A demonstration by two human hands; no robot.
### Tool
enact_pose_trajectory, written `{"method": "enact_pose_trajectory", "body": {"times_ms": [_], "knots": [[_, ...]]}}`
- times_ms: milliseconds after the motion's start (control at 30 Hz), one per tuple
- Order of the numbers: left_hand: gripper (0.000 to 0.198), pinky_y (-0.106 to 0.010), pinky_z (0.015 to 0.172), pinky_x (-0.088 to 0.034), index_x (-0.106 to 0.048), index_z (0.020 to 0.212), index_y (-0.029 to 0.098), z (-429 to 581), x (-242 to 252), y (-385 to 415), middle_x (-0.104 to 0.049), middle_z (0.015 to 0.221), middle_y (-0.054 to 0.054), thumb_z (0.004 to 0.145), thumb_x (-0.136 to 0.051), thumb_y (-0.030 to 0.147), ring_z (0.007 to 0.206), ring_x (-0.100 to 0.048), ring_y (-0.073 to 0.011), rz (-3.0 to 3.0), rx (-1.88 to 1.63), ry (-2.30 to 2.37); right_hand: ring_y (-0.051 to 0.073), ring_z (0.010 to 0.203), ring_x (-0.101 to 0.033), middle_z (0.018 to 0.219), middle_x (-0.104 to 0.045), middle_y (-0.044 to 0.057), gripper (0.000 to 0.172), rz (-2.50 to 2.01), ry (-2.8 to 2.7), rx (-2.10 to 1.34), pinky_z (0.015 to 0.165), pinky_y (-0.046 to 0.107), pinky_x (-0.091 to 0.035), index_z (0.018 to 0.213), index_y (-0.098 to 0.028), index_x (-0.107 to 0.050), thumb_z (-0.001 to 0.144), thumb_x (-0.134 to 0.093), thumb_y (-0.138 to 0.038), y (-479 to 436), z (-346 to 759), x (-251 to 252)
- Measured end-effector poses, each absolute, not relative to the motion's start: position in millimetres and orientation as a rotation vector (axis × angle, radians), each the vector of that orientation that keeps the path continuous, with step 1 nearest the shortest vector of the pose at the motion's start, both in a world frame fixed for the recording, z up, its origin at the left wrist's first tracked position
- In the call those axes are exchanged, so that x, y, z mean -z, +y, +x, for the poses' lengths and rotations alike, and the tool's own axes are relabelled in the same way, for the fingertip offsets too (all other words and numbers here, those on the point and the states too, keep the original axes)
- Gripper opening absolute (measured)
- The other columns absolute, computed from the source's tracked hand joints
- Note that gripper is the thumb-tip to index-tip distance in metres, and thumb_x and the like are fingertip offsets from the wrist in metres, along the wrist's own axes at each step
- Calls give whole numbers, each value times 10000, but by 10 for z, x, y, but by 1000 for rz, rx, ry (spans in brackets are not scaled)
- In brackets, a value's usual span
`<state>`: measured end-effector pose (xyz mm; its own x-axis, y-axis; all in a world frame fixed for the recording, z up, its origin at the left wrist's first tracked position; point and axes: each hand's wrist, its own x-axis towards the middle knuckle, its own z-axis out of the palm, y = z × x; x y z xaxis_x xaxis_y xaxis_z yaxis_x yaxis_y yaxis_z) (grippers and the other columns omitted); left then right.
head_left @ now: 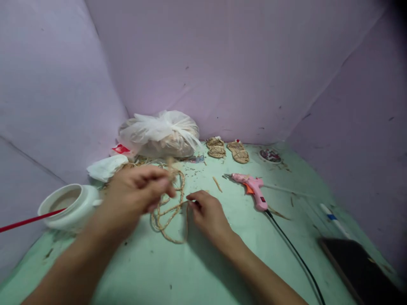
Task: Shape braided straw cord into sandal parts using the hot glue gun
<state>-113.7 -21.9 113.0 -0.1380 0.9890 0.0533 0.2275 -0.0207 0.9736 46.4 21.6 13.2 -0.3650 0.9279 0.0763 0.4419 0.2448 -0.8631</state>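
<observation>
A thin tan braided straw cord (pixel 173 242) lies in loose loops on the green tabletop, between and just beyond my hands. My right hand (pixel 208 214) rests low at the table, thumb and forefinger pinched on a part of this cord. Raised over the left side of the loops, my left hand (pixel 140 190) is smeared by motion, its fingers curled closed. A blurred tan end (pixel 171 164), coloured like the cord, sticks up at its fingertips. Just where it joins the loops is hidden.
Right of my hands lies a pink glue gun (pixel 254 189) with a black cable. Two small woven sandals (pixel 238 152), a dish (pixel 270 156) and a tied plastic bag (pixel 165 133) stand at the back. A white pot (pixel 90 203) is left, a dark phone-like slab (pixel 356 271) front right.
</observation>
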Motion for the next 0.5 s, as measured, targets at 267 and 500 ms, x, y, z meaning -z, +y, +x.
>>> {"method": "enact_pose_trajectory", "body": {"times_ms": [267,500], "knots": [[223,-168,334,-154,-558,612,106,-586,-448,62,-586,529,-12,580,-644,309,323,-289,-10,964,-802,1208,79,470,-494,688,-619,30,321,-1130,-1137,-1654,501,256,-459,812,-132,-633,591,-681,-360,167,915,-80],[87,-180,425,-289,-603,558,111,-553,-387,38,-575,495,7,587,-581,191,416,-397,-51,1167,-775,1355,97,482,-513,590,-580,-10,307,-1016,-1191,-1746,428,213,-430,749,-144,-633,570,-741,-368,201,875,-186]]}}
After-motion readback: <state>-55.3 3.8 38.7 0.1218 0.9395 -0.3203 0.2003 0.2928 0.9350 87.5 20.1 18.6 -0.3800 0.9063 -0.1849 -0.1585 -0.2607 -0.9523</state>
